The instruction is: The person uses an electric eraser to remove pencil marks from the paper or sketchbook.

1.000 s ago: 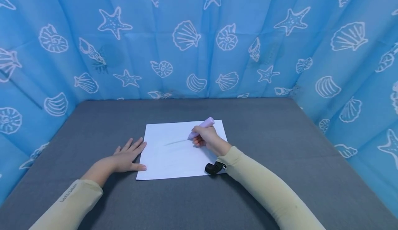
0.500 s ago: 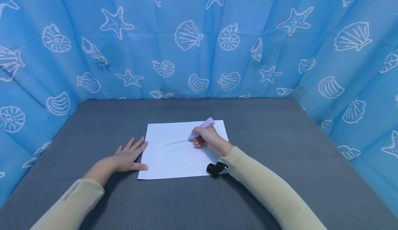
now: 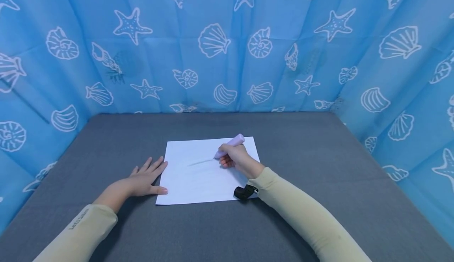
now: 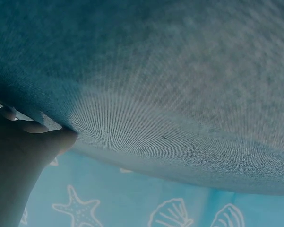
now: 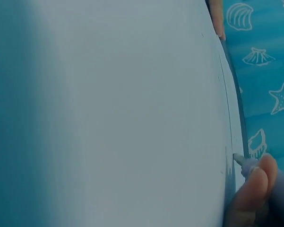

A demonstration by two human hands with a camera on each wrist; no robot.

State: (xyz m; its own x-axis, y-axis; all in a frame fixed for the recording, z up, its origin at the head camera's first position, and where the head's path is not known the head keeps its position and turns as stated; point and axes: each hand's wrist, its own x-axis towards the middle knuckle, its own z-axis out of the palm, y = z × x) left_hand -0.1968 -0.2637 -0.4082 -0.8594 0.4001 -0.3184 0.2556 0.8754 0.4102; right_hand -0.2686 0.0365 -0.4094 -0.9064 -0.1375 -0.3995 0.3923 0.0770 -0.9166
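Observation:
A white sheet of paper (image 3: 198,187) lies on the grey-covered table, with one thin dark line (image 3: 200,162) across its upper middle. My right hand (image 3: 238,157) pinches a thick lilac marker (image 3: 235,140), tilted, its tip at the right end of that line. The right wrist view shows the marker (image 5: 248,165) between thumb and finger, its tip touching the paper (image 5: 146,113). Flat and spread, my left hand (image 3: 142,181) rests at the sheet's left edge, thumb and fingertips touching it. In the left wrist view the left hand (image 4: 33,146) appears dark at the side.
A grey cloth (image 3: 301,147) covers the table. Behind and along both sides hangs a blue curtain (image 3: 227,69) with white shells and starfish. A black wrist device (image 3: 244,192) on the right sleeve sits over the paper's lower right corner.
The view shifts slightly sideways and back. Both hands, the marker and the drawn line look the same relative to the paper.

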